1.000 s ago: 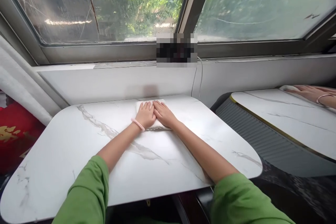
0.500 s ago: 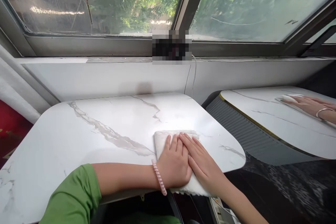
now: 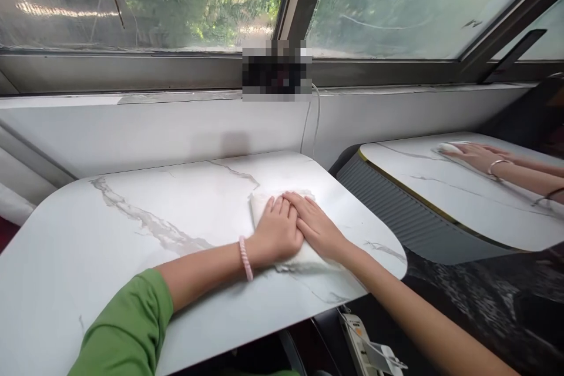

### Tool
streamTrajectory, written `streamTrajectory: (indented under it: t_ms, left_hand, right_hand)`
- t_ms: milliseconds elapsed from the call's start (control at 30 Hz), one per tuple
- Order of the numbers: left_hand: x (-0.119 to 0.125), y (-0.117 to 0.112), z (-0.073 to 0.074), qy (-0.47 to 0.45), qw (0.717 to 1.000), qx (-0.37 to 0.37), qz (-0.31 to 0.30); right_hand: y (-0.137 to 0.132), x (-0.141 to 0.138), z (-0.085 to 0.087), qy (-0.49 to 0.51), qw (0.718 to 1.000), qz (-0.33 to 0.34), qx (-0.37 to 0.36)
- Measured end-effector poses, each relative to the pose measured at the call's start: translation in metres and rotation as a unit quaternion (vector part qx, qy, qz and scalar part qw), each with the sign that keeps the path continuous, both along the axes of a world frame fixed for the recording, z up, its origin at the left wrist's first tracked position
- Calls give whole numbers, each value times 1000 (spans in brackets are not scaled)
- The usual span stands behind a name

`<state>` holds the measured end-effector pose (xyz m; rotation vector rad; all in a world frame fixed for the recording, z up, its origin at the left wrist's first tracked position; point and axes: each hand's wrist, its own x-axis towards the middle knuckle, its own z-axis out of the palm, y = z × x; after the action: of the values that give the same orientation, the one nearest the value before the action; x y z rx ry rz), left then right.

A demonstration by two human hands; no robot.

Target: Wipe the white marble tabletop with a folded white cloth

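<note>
Your left hand (image 3: 275,230) and right hand (image 3: 321,228) lie side by side, fingers (image 3: 278,207) flat, close together and gripping nothing. Both press the white cloth (image 3: 259,204) directly beneath them on the table (image 3: 132,247). Its long axis runs from your wrists out past the fingertips, and neither hand is nearer. No writing is legible.

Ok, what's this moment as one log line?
left hand: flat on cloth | right hand: flat on cloth, beside left | cloth: on white table | other person's hand: on next table
</note>
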<state>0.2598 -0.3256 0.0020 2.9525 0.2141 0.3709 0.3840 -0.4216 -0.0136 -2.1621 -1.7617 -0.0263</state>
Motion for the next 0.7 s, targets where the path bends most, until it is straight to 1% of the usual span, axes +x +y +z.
streamTrajectory:
  t_ms: [67,200,300,367,433,533,700]
  left_hand:
    - [22,24,-2,-11,1000,-4,7]
    - [63,81,-5,-23,1000,-7,6]
    - [83,118,-5,-34,999,-11,12]
    - [89,134,-5,-46,999,-10,26]
    - [91,141,-5,-57,997,-9,41]
    - [91,141,-6,-65,996,-4,66]
    - [90,135,-8,-47,995,8,90]
  right_hand:
    - [25,18,0,6,1000,-17,-7]
    - [83,47,0,15,998,-64,6]
    - [120,62,1,28,996,-75,29]
    - [138,70,2,38,997,-58,45]
    - [150,78,1,45,997,-29,62]
    - [159,87,-1,51,995,4,82]
    - [160,89,-7,52,994,-3,95]
